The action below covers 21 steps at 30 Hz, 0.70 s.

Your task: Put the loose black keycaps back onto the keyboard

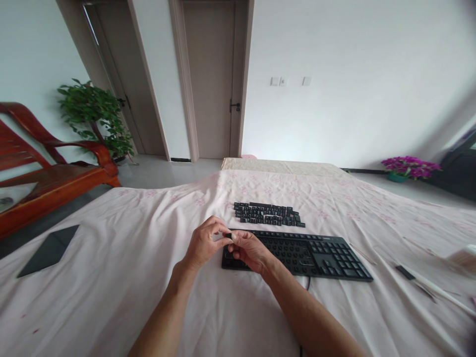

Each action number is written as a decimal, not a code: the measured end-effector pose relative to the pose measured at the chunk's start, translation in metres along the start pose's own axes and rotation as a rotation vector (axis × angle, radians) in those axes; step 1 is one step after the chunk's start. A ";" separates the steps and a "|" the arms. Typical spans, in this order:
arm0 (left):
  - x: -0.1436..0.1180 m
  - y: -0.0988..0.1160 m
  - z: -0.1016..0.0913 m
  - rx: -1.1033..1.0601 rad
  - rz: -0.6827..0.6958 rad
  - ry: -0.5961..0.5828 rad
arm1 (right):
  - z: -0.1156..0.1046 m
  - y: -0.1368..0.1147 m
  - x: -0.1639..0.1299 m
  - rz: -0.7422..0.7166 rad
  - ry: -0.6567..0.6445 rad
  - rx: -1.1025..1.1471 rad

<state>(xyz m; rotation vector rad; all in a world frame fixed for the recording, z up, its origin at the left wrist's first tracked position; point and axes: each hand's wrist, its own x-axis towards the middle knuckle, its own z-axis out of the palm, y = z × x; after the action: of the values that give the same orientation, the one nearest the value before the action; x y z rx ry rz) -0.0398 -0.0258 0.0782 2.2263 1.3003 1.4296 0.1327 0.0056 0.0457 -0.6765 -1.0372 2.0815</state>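
I see both hands meeting over the near-left corner of one black keyboard. My left hand and right hand pinch one small black keycap between their fingertips, fingers curled tight around it. Directly under the fingers, much of the keyboard shows bare round sockets; keys remain on its right part. Beyond the fingertips lies one cluster of loose keycaps in rows, too many to count. Far left of the fingers rests one dark flat tablet. Far right lies one white stick-like tool on the pink sheet.
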 end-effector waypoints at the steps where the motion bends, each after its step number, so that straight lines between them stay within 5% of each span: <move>1: 0.000 0.000 0.000 0.001 0.001 -0.001 | 0.000 -0.002 0.000 -0.003 -0.006 -0.026; 7: -0.002 -0.003 0.002 -0.015 -0.013 -0.035 | -0.002 -0.009 0.000 -0.040 0.012 -0.170; 11: -0.007 -0.018 0.005 -0.009 -0.122 -0.062 | -0.011 -0.009 0.006 -0.167 0.179 -0.292; 15: -0.020 -0.045 0.012 0.098 -0.295 -0.109 | -0.021 -0.005 0.010 -0.347 0.388 -0.760; 21: -0.036 -0.070 0.023 0.135 -0.413 -0.136 | -0.017 0.003 0.005 -0.489 0.429 -1.500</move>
<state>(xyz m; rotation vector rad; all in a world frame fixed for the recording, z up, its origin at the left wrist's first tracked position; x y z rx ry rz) -0.0658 -0.0048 0.0038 1.9338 1.7229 1.0511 0.1406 0.0166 0.0333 -1.2658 -2.1100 0.4081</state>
